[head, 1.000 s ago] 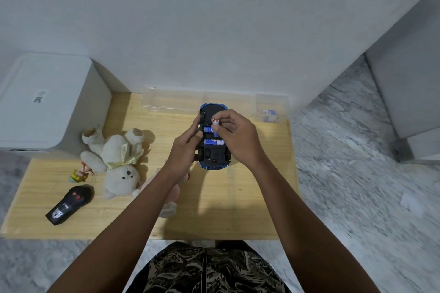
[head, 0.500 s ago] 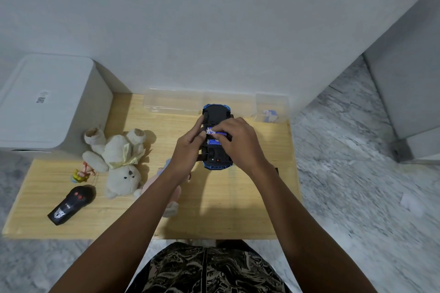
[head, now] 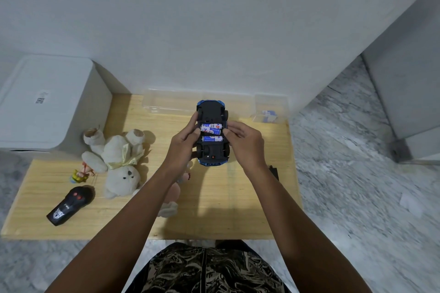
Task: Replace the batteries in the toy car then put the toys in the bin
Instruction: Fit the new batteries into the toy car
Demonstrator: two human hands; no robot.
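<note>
Pale wall and marbled floor frame a low wooden table (head: 214, 209) at the centre of the view, and above its middle an upside-down blue toy car (head: 212, 134) is held in both hands. Its battery bay lies open, with three blue-and-white batteries (head: 212, 133) lying crosswise; the middle one sits slightly skewed, its left end raised, so it looks not fully seated, though the detail is small.

The left hand (head: 184, 143) curls round the car's left flank, its thumb pressed on that battery's left end. The right hand (head: 245, 139) grips the right flank, fingertips pinching at the bay's right edge. So the car sits between the two palms, and the batteries lie just inside the thumbs' reach.

To do this step well, I judge the raised end should be pushed down against the spring while the other hand steadies the body, and the polarity checked before closing. A small black piece (head: 273, 170) at the table's right edge may be the bay cover.

Further out, a clear bin (head: 171, 102) stands at the table's back edge, a small clear box (head: 270, 109) to its right. At left lie a white teddy bear (head: 121, 157), a small figurine (head: 80, 173) and a black remote control (head: 69, 206).
</note>
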